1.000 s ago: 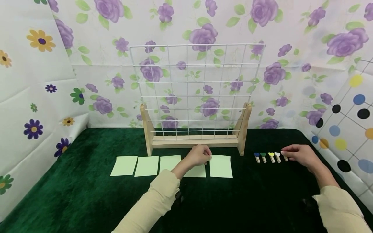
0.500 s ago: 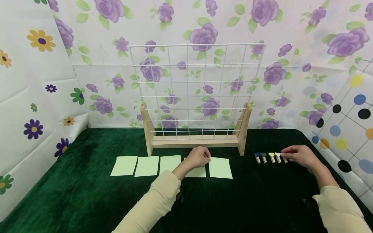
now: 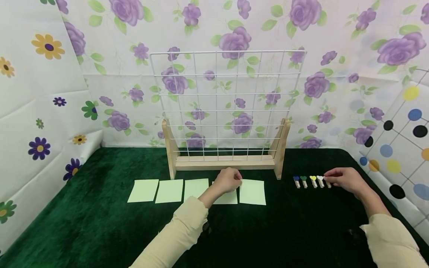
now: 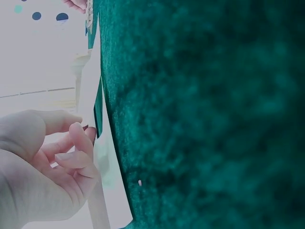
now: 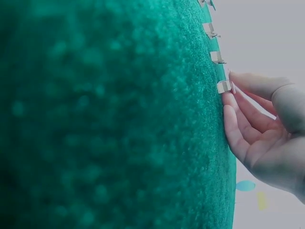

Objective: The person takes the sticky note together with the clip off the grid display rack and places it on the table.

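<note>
My left hand pinches the upper left corner of the rightmost pale green paper sheet, which lies on the table. In the left wrist view thumb and index finger meet at the edge of that sheet. Beneath the left hand lies another sheet, partly covered. My right hand holds the rightmost of several small wooden clothespins between thumb and fingers. In the right wrist view that clothespin sits at the fingertips, close to the cloth. The white heart-topped clothespin stands just left of it.
A white wire grid rises from a wooden stand behind the sheets. More sheets continue the row leftward. Clothespins with yellow, green and blue tops lie rightward of the stand. Dark green cloth covers the table.
The rightmost sheet has shifted slightly left and straightened, with my left hand at its corner. My right hand keeps its place at the clothespin.
</note>
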